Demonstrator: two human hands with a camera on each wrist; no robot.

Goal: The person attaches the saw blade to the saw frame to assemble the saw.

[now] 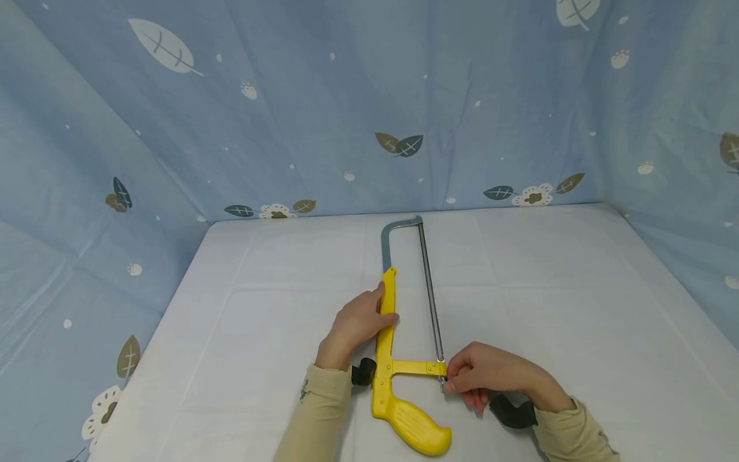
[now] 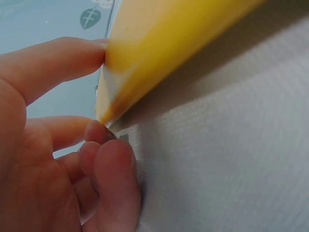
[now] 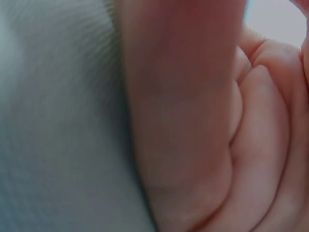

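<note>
Hacksaw [image 1: 384, 350] lies flat on the white cloth [image 1: 260, 359], centre to bottom centre of the frame. Grey bow [image 1: 385, 247] points at the top, yellow handle [image 1: 419, 427] at the bottom, saw blade [image 1: 428, 282] along the right side, attached at both ends. We read this layout as leaving the blade's lower end within easy reach.

Left hand [image 1: 353, 324], just below centre: thumb lies across the yellow spine, index along its outer edge, so we log a grip between them. The left wrist view shows the other fingers bent in close together by the cloth. We judge this hold is there to steady the frame against twisting.

Right hand [image 1: 496, 369], lower right of centre: thumb and index pinch the small metal tension screw [image 1: 442, 380] past the yellow crossarm [image 1: 417, 367]; remaining fingers are curled underneath. Fingertip grip probably because the part is tiny and needs fine control. The right wrist view gives us only blurred, folded fingers; we can't tell the exact contact there. Whether the blade is taut or slack, we can't tell either.
</note>
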